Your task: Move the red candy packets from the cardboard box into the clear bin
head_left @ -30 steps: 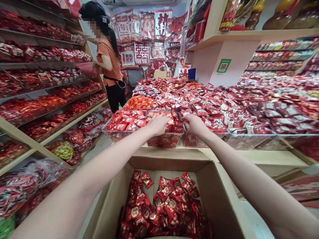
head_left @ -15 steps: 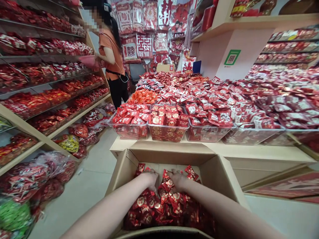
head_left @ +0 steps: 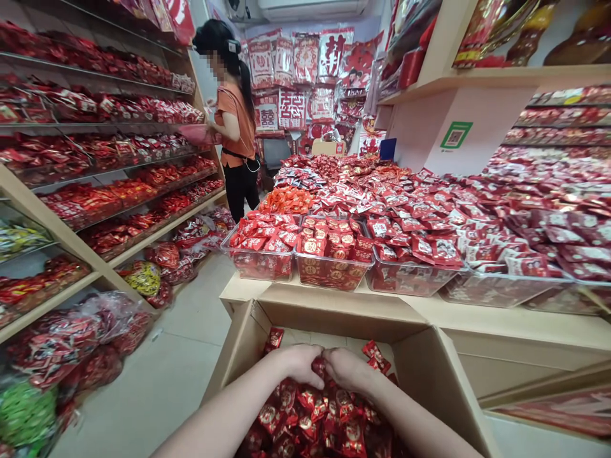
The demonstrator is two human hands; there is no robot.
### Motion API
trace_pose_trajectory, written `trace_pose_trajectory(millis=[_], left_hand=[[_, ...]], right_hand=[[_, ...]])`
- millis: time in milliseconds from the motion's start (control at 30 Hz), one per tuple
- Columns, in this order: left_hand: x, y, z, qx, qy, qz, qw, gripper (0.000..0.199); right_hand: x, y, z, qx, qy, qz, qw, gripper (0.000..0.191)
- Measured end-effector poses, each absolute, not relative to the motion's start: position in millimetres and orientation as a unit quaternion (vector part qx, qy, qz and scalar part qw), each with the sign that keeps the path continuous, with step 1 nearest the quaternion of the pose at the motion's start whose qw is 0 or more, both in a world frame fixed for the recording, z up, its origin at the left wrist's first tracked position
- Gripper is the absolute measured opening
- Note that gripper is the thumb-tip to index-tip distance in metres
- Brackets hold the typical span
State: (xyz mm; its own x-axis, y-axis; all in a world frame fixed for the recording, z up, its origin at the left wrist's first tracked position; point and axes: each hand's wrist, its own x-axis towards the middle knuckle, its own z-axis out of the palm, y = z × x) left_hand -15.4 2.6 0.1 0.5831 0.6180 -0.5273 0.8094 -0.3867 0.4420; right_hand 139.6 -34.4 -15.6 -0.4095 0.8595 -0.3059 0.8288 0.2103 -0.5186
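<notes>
Inside a cardboard box (head_left: 424, 369) lie many small candies (head_left: 312, 404) in shiny red wrappers with gold print. Over this heap, my left hand (head_left: 301, 364) and my right hand (head_left: 347, 369) meet at the fingertips. Their fingers curl inward around some of the red candies, and one candy (head_left: 318, 365) shows between the two hands. How many they hold is hidden by the fingers. A few loose candies (head_left: 376, 356) rest beyond my right hand, near the back of the box.
Clear plastic bins (head_left: 334, 270) of red packets line a wooden counter (head_left: 520, 324) behind the box. Shelves (head_left: 105, 213) of packets stand at left, with plastic bags (head_left: 62, 331) on the floor (head_left: 186, 331). A person in an orange top (head_left: 233, 121) holds a pink container (head_left: 196, 133).
My hands have come together from apart, closing around candies between them. The camera view has tilted up and shifted left a little.
</notes>
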Motion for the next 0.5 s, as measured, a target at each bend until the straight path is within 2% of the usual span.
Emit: trace_pose_trajectory(millis=[133, 267, 333, 400, 500], left_hand=[[-19.0, 0.9, 31.9, 0.805, 0.414, 0.024, 0.425, 0.034], [-15.5, -7.8, 64.7, 0.707, 0.341, 0.161, 0.598, 0.036], [-10.0, -11.2, 78.5, 0.672, 0.311, 0.217, 0.637, 0.036], [-3.3, -12.1, 88.6, 0.67, 0.31, 0.264, 0.621, 0.033], [6.2, -9.0, 96.9, 0.714, 0.335, 0.358, 0.5, 0.027]], right_hand=[[152.0, -27.6, 15.0, -0.501, -0.797, 0.315, 0.121, 0.026], [160.3, -32.8, 46.4, -0.475, -0.71, 0.422, 0.305, 0.023], [161.3, -35.8, 59.0, -0.453, -0.642, 0.477, 0.393, 0.023], [161.7, -38.1, 68.7, -0.431, -0.584, 0.502, 0.47, 0.02], [163.6, -40.0, 78.1, -0.387, -0.477, 0.572, 0.544, 0.022]])
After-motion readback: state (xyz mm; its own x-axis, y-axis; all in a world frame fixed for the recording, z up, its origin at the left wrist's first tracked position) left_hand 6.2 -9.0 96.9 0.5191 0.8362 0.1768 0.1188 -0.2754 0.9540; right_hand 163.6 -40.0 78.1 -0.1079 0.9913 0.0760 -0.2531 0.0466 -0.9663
